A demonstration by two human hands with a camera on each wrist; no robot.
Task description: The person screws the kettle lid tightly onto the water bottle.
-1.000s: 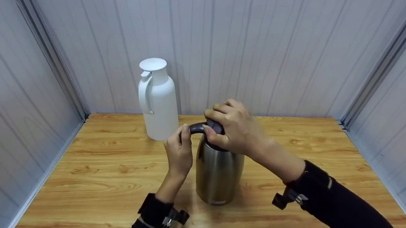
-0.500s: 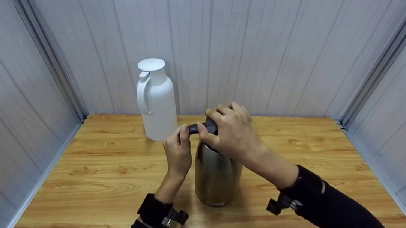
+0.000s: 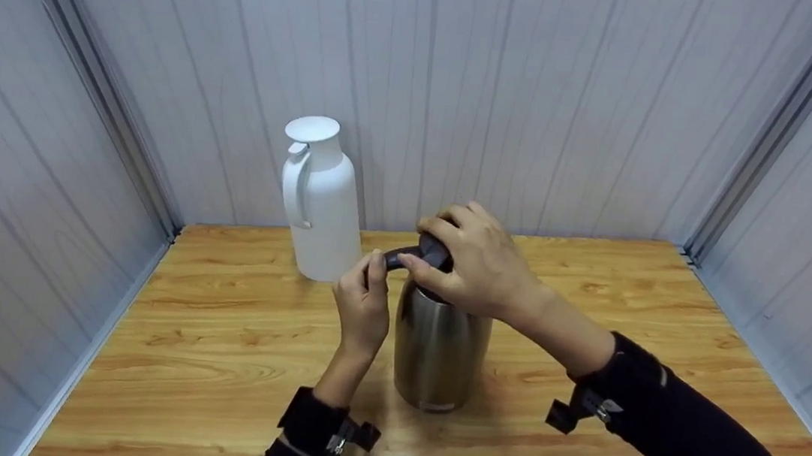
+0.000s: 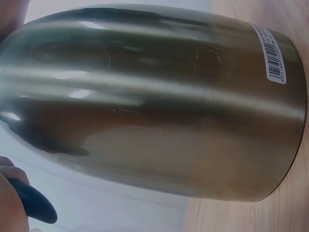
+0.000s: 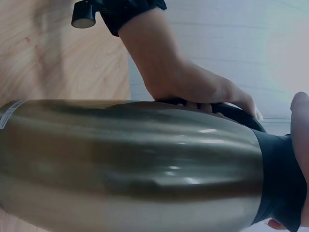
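fingers [image 3: 452, 221] on 1 steel jug [image 3: 440, 345], 1 white jug [image 3: 322, 204]

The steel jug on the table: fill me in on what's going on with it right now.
A person works on the steel jug, which stands upright on the wooden table. Their right hand wraps over its dark lid from above, while the left hand grips the dark handle at the jug's side. The lid sits on the jug. A white jug stands apart, behind and to the left, near the wall, and nobody touches it.
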